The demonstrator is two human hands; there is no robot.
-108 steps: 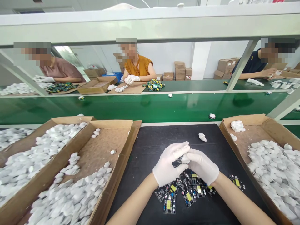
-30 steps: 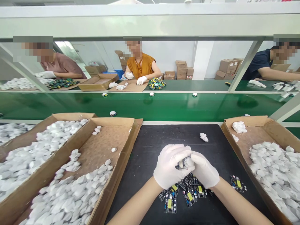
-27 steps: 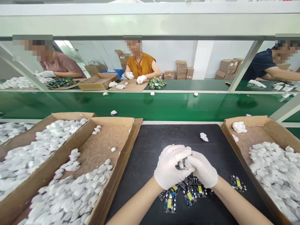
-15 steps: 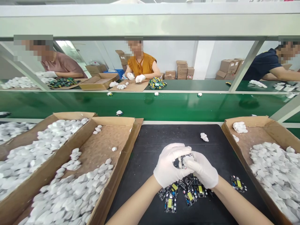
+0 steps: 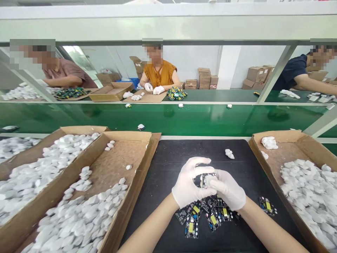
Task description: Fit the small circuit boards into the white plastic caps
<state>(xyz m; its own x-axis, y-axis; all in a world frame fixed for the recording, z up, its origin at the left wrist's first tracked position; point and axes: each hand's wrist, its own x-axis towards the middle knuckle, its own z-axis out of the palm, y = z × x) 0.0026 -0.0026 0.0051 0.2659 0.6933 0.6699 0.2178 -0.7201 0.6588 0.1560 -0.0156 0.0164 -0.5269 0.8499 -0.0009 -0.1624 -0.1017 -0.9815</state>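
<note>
Both my hands wear white gloves and meet over a black mat [image 5: 158, 196]. Between them is a small dark circuit board [image 5: 198, 180], mostly covered by fingers. My left hand [image 5: 191, 184] curls its thumb and some fingers around the board's left side, while its upper fingers are raised and spread. My right hand [image 5: 231, 189] grips from the right, its thumb pressing a soft white lump [image 5: 209, 180] against the board. Just below lie several loose circuit boards [image 5: 191, 227] with yellow parts. One more board [image 5: 267, 206] sits apart at the right.
Cardboard trays of white lumps stand left [image 5: 79, 225] and right [image 5: 308, 189]. A small white clump [image 5: 229, 153] lies on the mat. Beyond runs a green conveyor belt [image 5: 168, 121] carrying boards. Several co-workers sit across it. A metal frame [image 5: 168, 30] spans above.
My left hand's upper fingers have lifted and spread away from the board. The right hand stays nearly in place. Boards on the green belt have shifted right.
</note>
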